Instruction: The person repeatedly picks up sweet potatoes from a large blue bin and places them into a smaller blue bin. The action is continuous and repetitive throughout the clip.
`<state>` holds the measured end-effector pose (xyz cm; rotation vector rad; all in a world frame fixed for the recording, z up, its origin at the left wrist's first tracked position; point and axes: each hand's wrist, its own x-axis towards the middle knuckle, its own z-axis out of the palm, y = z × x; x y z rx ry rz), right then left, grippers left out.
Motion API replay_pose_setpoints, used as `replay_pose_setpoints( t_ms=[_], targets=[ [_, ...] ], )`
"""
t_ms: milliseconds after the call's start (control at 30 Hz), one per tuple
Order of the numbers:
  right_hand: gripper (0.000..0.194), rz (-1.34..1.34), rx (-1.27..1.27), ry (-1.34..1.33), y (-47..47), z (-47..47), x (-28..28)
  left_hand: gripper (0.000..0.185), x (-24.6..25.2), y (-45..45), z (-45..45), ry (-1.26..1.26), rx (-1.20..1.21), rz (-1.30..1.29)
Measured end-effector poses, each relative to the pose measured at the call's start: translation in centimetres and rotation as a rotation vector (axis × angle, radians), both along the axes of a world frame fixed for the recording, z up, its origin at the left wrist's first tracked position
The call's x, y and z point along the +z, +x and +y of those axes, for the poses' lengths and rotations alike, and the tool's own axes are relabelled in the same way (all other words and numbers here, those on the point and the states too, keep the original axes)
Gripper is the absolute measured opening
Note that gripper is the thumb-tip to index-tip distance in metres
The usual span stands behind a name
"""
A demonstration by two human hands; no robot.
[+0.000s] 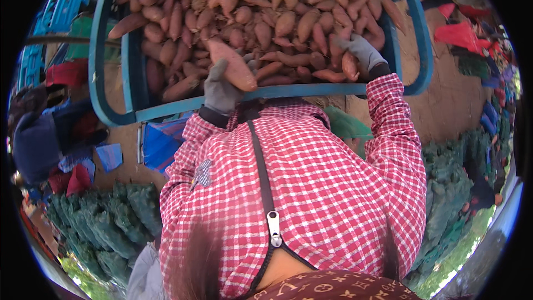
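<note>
In front of me a blue metal-framed bin [250, 91] is heaped with reddish sweet potatoes [287, 23], some with soil on them. My left hand [220, 89], in a grey glove, grips a large sweet potato [232, 64] just over the bin's near rim. Also gloved in grey, my right hand [363, 52] is at the near right corner of the pile, with its fingers around a smaller sweet potato [349, 66]. Other sweet potatoes touch that hand, and part of its fingers is hidden among them.
Filled green mesh sacks stand in rows behind me, at left [108, 216] and right [445, 175]. A blue bag [162, 143] and a green mesh bag [347, 123] are below the bin. A person in dark blue clothes [35, 146] is at left. Red cloth [458, 35] lies at right.
</note>
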<state>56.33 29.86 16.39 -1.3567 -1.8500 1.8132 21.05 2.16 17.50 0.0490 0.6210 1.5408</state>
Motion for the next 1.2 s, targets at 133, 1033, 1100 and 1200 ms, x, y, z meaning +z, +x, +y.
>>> replay_pose_setpoints(
  t_ms=[133,1033,1100,1200],
  targets=[
    [0.067,-0.493,0.263,0.164,-2.3,0.5,-0.7,0.068,-0.3,0.1,0.6,0.056,-0.016,-0.061],
    [0.049,0.539,0.646,-0.022,-24.1,-8.1,11.8,0.052,-3.6,1.8,-1.0,0.315,0.202,-0.339],
    [0.056,0.536,0.874,0.051,-30.7,-13.1,13.9,0.05,-4.0,2.4,-1.1,0.337,0.333,-0.103],
    [0.064,0.453,1.172,-0.196,-37.5,-20.5,14.1,0.05,-4.9,2.9,-1.2,0.289,0.347,0.631]
  ],
)
